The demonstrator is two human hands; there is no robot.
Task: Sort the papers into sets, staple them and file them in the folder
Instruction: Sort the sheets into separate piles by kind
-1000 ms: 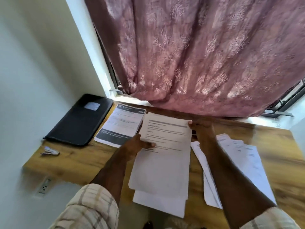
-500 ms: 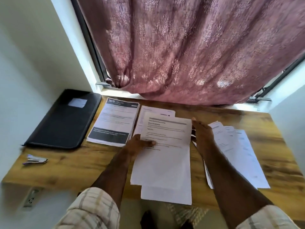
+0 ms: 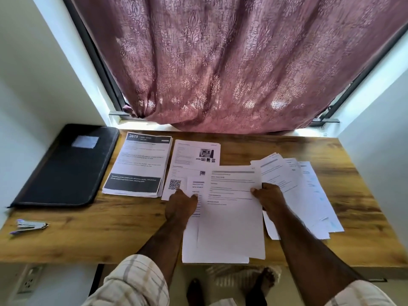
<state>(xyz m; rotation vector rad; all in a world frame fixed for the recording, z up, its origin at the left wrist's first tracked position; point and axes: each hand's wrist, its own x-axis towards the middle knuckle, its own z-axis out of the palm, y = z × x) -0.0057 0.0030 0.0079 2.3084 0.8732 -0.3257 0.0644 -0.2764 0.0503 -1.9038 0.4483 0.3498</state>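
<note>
The right hand point(image 3: 268, 196) has dropped from the top edge, now pinching the top sheet point(image 3: 231, 208) at three o'clock; the left hand point(image 3: 181, 207) still grips the sheets below point(image 3: 192, 244).

R hand point(image 3: 268, 195) pinches top sheet point(image 3: 231, 206); L hand point(image 3: 180, 206) holds sheets point(image 3: 191, 239) beneath.
</note>
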